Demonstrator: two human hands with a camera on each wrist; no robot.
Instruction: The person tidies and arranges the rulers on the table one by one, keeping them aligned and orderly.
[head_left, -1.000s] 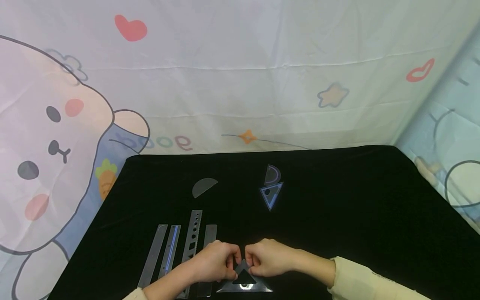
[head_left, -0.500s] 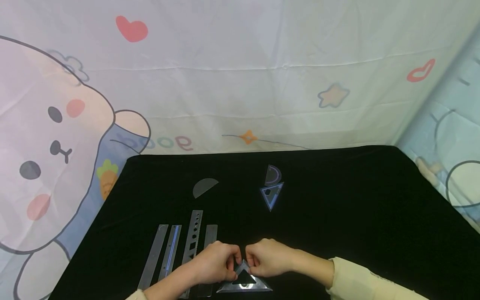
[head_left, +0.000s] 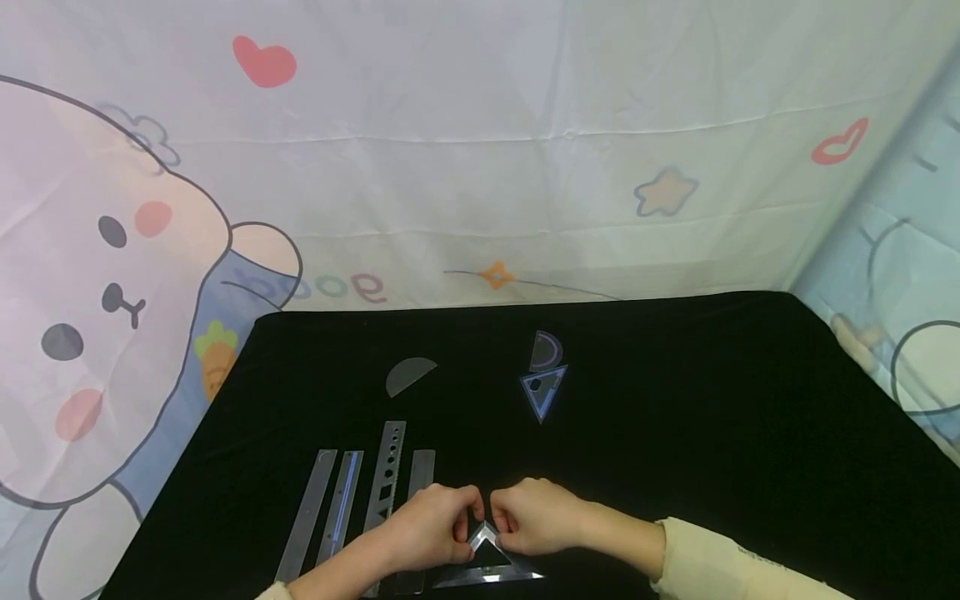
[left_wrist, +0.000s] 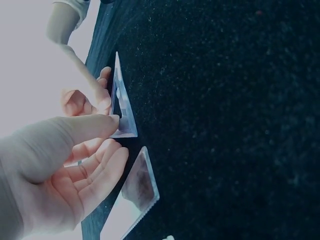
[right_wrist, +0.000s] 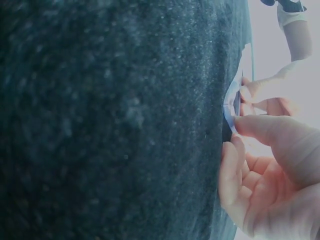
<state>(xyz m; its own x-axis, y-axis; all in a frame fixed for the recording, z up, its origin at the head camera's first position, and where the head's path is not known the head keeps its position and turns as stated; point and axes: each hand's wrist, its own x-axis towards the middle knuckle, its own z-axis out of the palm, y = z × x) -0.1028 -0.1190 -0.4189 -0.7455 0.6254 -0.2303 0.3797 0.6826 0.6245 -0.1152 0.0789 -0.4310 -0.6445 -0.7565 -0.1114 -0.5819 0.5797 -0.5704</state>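
Note:
A clear plastic set square (head_left: 491, 575) with a triangular cut-out lies near the front of the black table, its apex pointing away from me. My left hand (head_left: 435, 525) pinches its left side, thumb on the face and curled fingers beneath. Opposite, my right hand (head_left: 536, 517) pinches the right side in the same way. The left wrist view shows the set square (left_wrist: 128, 120) tipped on edge between both thumbs, just beyond a clear ruler's end (left_wrist: 137, 192). In the right wrist view a narrow strip of the set square (right_wrist: 230, 107) shows beside the fingertips.
Left of the hands lie several rulers: a plain one (head_left: 306, 512), a blue-lined one (head_left: 341, 504), a stencil ruler (head_left: 386, 467) and another (head_left: 422, 471) partly under my left hand. Farther back are two protractors (head_left: 408, 375) and a small blue-edged set square (head_left: 543, 390).
The bright reflection on the set square has shifted from its lower bar to its upper sides, so its tilt has changed slightly. Both hands stay almost where they were.

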